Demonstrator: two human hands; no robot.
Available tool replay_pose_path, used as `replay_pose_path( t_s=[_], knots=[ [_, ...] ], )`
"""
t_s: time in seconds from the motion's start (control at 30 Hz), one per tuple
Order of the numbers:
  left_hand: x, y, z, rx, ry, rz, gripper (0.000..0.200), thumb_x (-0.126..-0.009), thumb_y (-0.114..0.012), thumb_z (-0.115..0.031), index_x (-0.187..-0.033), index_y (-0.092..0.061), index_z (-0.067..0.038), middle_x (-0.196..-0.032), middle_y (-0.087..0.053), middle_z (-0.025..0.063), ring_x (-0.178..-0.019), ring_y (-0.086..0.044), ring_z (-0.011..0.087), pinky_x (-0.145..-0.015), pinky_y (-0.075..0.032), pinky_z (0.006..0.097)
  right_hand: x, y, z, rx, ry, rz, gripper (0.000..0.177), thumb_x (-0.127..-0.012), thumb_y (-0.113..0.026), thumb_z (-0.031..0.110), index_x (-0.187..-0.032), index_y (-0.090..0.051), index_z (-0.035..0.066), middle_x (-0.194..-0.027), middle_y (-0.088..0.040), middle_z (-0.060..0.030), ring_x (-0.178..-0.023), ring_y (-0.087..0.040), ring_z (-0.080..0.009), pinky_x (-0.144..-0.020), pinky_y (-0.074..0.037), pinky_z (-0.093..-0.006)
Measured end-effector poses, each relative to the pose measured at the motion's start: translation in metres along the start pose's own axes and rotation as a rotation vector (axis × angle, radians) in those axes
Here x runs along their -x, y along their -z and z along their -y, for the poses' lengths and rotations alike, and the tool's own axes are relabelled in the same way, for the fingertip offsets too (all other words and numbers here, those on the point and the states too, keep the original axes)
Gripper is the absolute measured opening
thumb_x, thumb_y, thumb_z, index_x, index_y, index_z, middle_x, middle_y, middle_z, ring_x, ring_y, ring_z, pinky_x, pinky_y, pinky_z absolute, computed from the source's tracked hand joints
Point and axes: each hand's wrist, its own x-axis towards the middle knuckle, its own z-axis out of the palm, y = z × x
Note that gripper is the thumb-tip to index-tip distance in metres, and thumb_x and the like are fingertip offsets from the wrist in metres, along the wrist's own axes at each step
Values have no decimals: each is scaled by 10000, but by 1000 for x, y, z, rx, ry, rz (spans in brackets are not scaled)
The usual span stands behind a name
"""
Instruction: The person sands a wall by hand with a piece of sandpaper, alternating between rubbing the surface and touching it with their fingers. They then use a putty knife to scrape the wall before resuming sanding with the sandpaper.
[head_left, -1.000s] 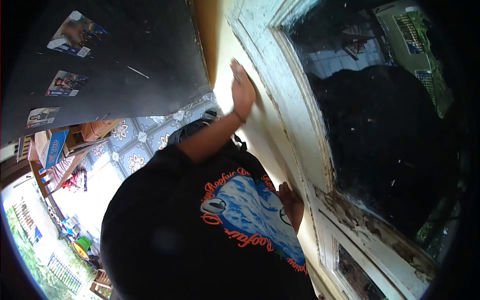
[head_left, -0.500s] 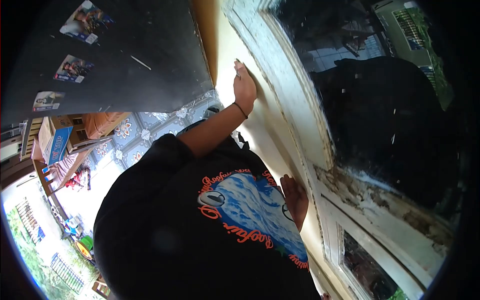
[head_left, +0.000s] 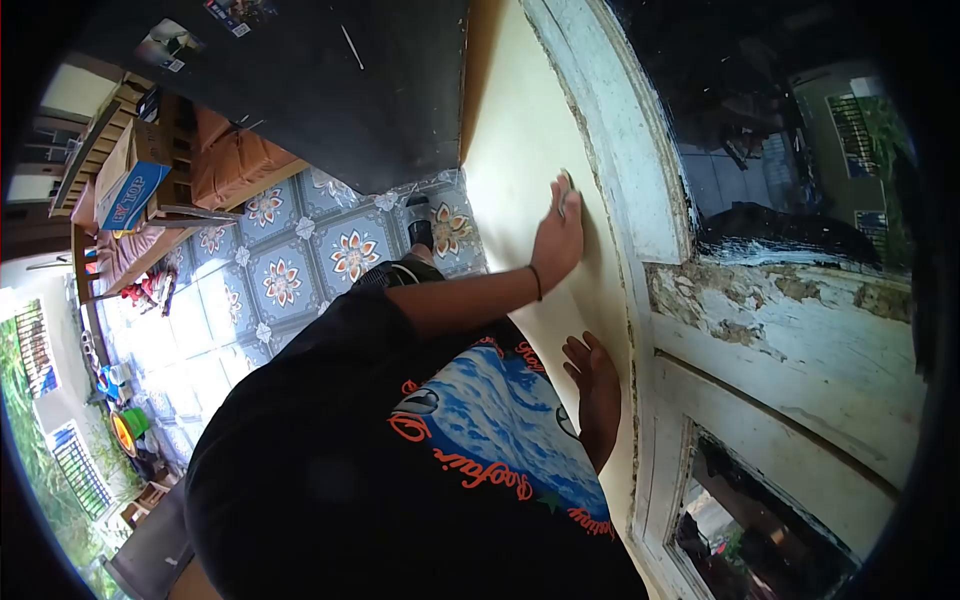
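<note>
My left hand (head_left: 560,235), with a dark band at the wrist, is raised against the cream wall (head_left: 520,130) close to the white window frame (head_left: 640,150). Its fingers are closed together, and a thin greyish edge shows between them, too small to name. Lower down, my right hand (head_left: 595,385) is beside the same wall, fingers apart and nothing visible in them. Part of its forearm is hidden behind my black printed shirt (head_left: 500,430).
A black panel (head_left: 380,90) with stickers stands at the upper left. Patterned floor tiles (head_left: 350,250) lie below, with a foot (head_left: 420,225) on them. A cardboard box (head_left: 135,180) rests on a wooden-framed seat (head_left: 180,215). Paint peels along the window sill (head_left: 740,300).
The view has shifted, showing more floor. My left hand stays at the wall, nearer the window frame in the view. My right hand's fingers have spread further.
</note>
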Motion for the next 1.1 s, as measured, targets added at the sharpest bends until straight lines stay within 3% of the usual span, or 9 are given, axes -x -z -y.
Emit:
replay_pose_path(
  t_s=[0.13, 0.3, 0.43, 0.5, 0.57, 0.83, 0.9, 1.0, 1.1],
  knots=[
    [39, -2, 13, -44, -141, 137, 671, -929, -225, -487, -1377, -154, 8, -1424, -161, 225, -1302, -225, 343, -1032, -235, 301, 7, -5, 5, 61, 82, -79, 577, -920, -382, 399, -1276, -353, -55, -1224, -473, -203, -1161, -445, -284, -962, -344, -385],
    [-46, 17, 6, 3, 56, -41, 616, -937, -239, -448, -1367, -210, -8, -1401, -214, 235, -1313, -192, 326, -1051, -216, 309, 28, -17, 3, 146, 226, -333, 551, -917, -406, 394, -1217, -429, -67, -1182, -501, -210, -1126, -471, -291, -959, -349, -394],
    [-129, 54, -3, 182, 111, -18, 602, -928, -223, -445, -1358, -248, -24, -1377, -278, 226, -1236, -344, 348, -1004, -309, 308, 40, -20, -2, 145, 434, -550, 395, -912, -433, 277, -1106, -544, -49, -1014, -604, -170, -988, -568, -247, -890, -415, -358],
    [-127, 45, 0, 83, 136, -194, 665, -918, -263, -497, -1201, -436, 80, -906, -604, 187, -866, -600, 259, -768, -471, 300, 45, -15, -13, 118, 470, -605, 369, -914, -432, 250, -1091, -551, -51, -981, -615, -168, -954, -584, -244, -877, -425, -355],
    [-87, 29, -1, -97, -233, -249, 575, -939, -241, -399, -1367, -218, -15, -1383, -271, 219, -1275, -274, 346, -1031, -268, 321, 40, -8, -20, 88, 504, -584, 318, -913, -439, 199, -1063, -561, -54, -932, -627, -163, -902, -602, -243, -849, -445, -351],
    [-92, 52, 1, -125, -181, -103, 621, -932, -247, -456, -1342, -265, 11, -1343, -325, 248, -1258, -316, 339, -1023, -272, 303, 28, -20, -15, 294, 430, -630, 299, -895, -489, 205, -929, -627, -58, -874, -645, -144, -839, -611, -205, -802, -461, -319],
    [-107, 55, -6, 1, 97, -36, 621, -932, -244, -455, -1342, -265, 11, -1342, -325, 249, -1270, -297, 335, -1027, -263, 297, 12, -21, -18, 220, 464, -657, 306, -893, -492, 213, -956, -624, -56, -864, -648, -142, -823, -616, -206, -791, -467, -315],
    [-51, 36, -6, -126, -193, -102, 631, -937, -232, -450, -1354, -217, 24, -1375, -252, 261, -1298, -239, 333, -1041, -231, 291, 13, -25, -17, 209, 446, -676, 317, -896, -485, 216, -995, -612, -58, -859, -651, -151, -823, -624, -212, -783, -474, -322],
    [-5, 32, 28, -54, -97, 205, 683, -936, -219, -468, -1350, -161, 72, -1401, -219, 245, -1330, -173, 292, -1055, -183, 288, 5, -29, -13, 203, 431, -679, 323, -900, -480, 215, -1020, -602, -58, -860, -652, -158, -832, -625, -215, -788, -470, -328]
  ],
)
